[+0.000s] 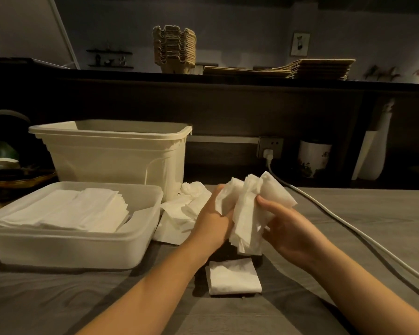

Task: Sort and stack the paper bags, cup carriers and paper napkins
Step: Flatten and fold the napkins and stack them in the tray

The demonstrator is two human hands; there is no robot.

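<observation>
Above the grey table, my left hand (212, 220) and my right hand (288, 228) both grip a crumpled bunch of white paper napkins (248, 209). One folded napkin (234, 276) lies flat on the table below them. A loose heap of napkins (182, 209) sits left of my left hand. Stacked napkins (65, 210) fill the shallow translucent tray (65, 247). On the high back shelf stand a stack of brown cup carriers (174, 50) and a flat stack of paper bags (300, 68).
A tall cream tub (111, 153) stands behind the tray. A white power cable (344, 221) runs from a wall socket (270, 147) across the table's right side. A white jar (313, 158) and dark items sit along the back wall.
</observation>
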